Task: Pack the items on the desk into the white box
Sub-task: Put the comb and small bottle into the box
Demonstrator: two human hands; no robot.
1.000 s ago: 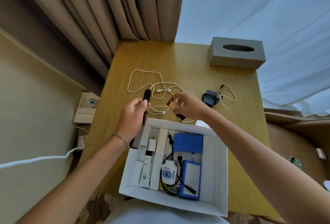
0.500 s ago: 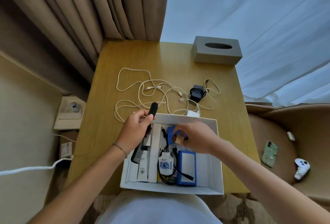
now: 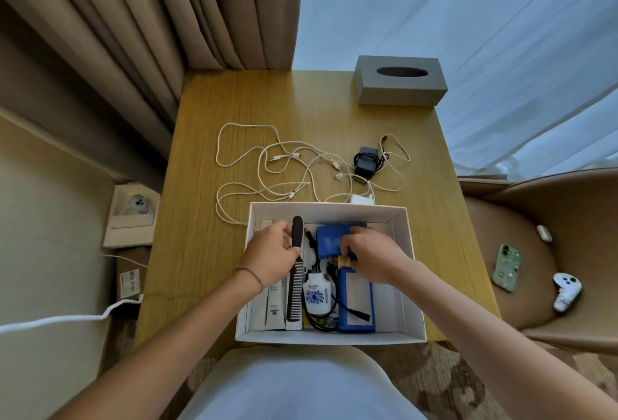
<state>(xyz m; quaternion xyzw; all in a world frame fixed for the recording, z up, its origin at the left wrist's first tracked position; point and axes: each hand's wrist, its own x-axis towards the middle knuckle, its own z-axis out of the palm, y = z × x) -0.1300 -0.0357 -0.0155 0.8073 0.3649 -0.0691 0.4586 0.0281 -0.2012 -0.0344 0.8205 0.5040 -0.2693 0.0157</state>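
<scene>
The white box (image 3: 409, 272) sits at the desk's near edge. Inside it my left hand (image 3: 271, 257) grips a black comb (image 3: 296, 280) by its handle, the comb lying lengthwise among white tubes (image 3: 274, 306). My right hand (image 3: 371, 257) pinches a small brown and gold cylinder (image 3: 341, 261) low over the blue packs (image 3: 354, 306). A white bottle with a blue pattern (image 3: 316, 294) and black cords lie between the hands. On the desk beyond the box are tangled white cables (image 3: 267, 165), a black charger (image 3: 366, 162) and a white plug (image 3: 361, 199).
A grey tissue box (image 3: 399, 81) stands at the desk's (image 3: 200, 218) far right corner. Curtains hang behind the desk. To the right, a brown chair (image 3: 535, 302) carries a green phone (image 3: 506, 267) and a white controller (image 3: 565, 290). Small boxes sit on the floor at left.
Both hands have come back from the cables and down into the box. The comb now lies lower among the tubes, and the small cylinder is over the blue packs.
</scene>
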